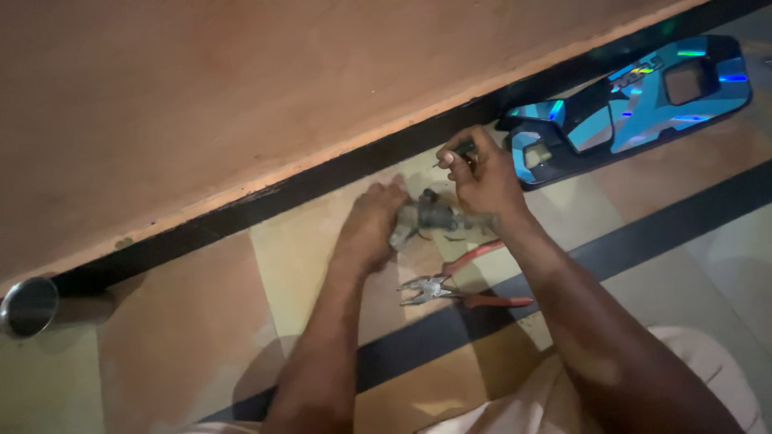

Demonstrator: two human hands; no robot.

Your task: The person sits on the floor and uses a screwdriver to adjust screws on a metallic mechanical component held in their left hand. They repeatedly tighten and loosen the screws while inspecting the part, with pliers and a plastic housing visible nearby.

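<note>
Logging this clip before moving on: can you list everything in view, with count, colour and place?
metal part: one, grey, on the floor by the wall, under both hands
thin tool: one, dark, tip poking out of the right hand
pliers: one pair, red handles, jaws open, on the floor below the part
panel: one, glossy blue and black with cut-outs, flat on the floor upper right
steel cup: one, silver, far left
floor: tan tiles with black stripes
wall: orange-brown, black skirting
left hand: gripping the part
right hand: closed on the thin tool
</note>
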